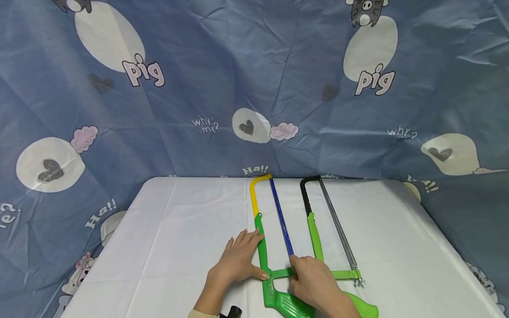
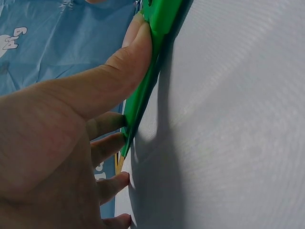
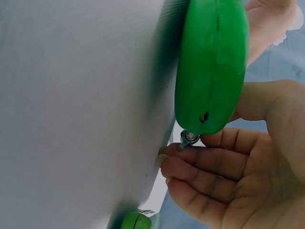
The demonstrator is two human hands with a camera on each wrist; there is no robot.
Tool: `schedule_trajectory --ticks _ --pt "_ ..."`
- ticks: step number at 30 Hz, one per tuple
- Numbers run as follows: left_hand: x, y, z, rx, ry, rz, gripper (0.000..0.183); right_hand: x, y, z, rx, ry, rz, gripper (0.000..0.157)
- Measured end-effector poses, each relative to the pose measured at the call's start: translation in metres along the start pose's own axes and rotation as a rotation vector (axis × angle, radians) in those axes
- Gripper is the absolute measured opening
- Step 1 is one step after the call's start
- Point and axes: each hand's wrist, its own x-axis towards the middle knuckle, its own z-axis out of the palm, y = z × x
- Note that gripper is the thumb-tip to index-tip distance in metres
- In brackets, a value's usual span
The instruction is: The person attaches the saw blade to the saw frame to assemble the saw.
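Note:
A hacksaw lies on the white table, with a green frame (image 1: 262, 252), yellow front bow (image 1: 253, 194), blue blade (image 1: 281, 216) and green handle (image 1: 292, 304). My left hand (image 1: 238, 260) rests along the frame, fingers spread and thumb (image 2: 136, 45) pressed near the handle end. At the near end of the blade, my right hand (image 1: 314, 280) pinches the tension screw's wing nut (image 3: 189, 137) with curled fingers; its thumb tip is hidden behind the handle. Beside it on the right lies a second hacksaw, with a light green frame (image 1: 315, 236) and grey blade (image 1: 338, 223).
The second hacksaw's wing nut (image 1: 359, 281) sticks out at its near end, and its light green handle (image 1: 363, 305) lies partly behind my right forearm. A small black object (image 1: 234, 312) shows by my left wrist. Blue printed cloth (image 1: 222, 88) hangs behind the white table (image 1: 179, 229).

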Motion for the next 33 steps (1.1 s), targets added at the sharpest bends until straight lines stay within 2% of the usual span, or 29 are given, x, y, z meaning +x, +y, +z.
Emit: schedule_trajectory --ticks 20,27,33 --pt "0.0005 0.0012 0.0004 0.006 0.004 0.003 0.108 -0.0006 0.0004 -0.0042 0.081 -0.051 0.021 0.013" --pt "0.0007 0.0021 0.0000 0.004 -0.007 0.004 0.107 -0.0023 0.0036 -0.0036 0.074 -0.028 0.004 0.017" --pt "-0.0002 0.0020 -0.0009 -0.004 -0.004 0.004 0.107 -0.0051 0.0087 -0.0034 0.133 -0.009 0.012 0.023"
